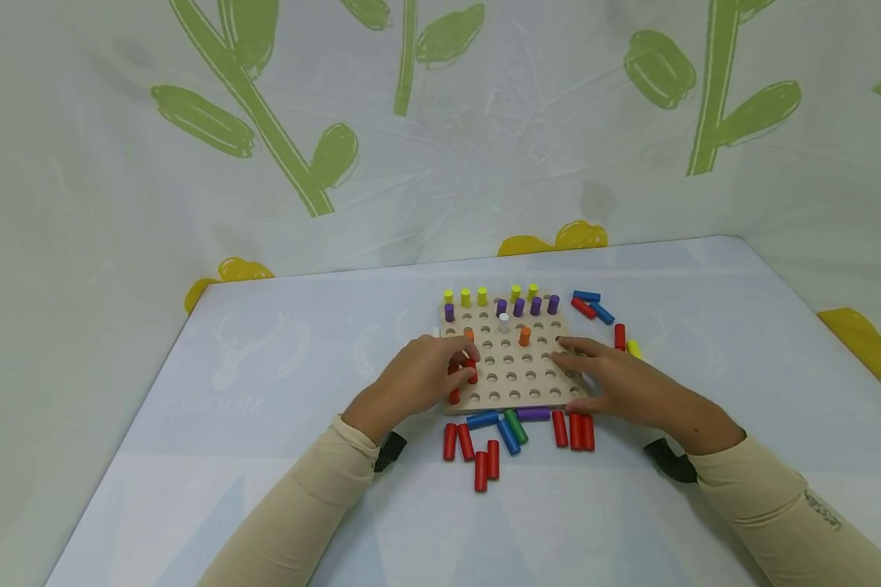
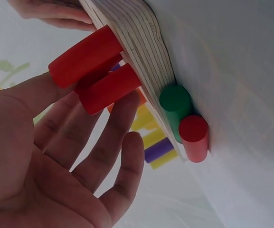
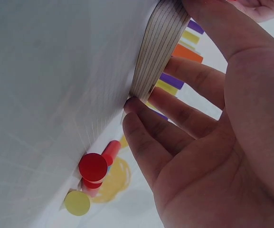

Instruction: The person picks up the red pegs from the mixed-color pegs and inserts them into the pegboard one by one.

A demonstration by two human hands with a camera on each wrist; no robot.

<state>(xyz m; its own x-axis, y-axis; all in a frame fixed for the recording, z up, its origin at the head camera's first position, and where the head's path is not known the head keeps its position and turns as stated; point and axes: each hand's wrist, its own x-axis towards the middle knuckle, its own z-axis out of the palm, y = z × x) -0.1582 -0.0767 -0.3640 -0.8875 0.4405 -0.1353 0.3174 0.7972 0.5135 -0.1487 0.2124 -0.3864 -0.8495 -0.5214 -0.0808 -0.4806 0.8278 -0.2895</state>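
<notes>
A wooden pegboard [image 1: 502,398] lies flat on the table with rows of round holes. My left hand [image 1: 426,367] is over its left side, thumb and fingertips pinching a red peg [image 1: 472,371] that stands at the board. Close by, another red peg [image 1: 454,396] stands at the front left; the left wrist view shows red pegs [image 2: 87,57] upright beside the thumb. My right hand [image 1: 617,379] rests on the board's right edge, its fingers [image 3: 189,76] fairly straight and holding no peg. Yellow pegs [image 1: 482,296] and purple pegs [image 1: 519,307] fill parts of the back rows.
Loose red pegs [image 1: 480,471], blue pegs [image 1: 509,436], a green peg [image 1: 516,425] and a purple peg [image 1: 533,414] lie along the board's front. More loose pegs lie right of it, including a yellow one [image 1: 635,349]. A white peg [image 1: 503,323] and an orange peg [image 1: 524,336] stand mid-board.
</notes>
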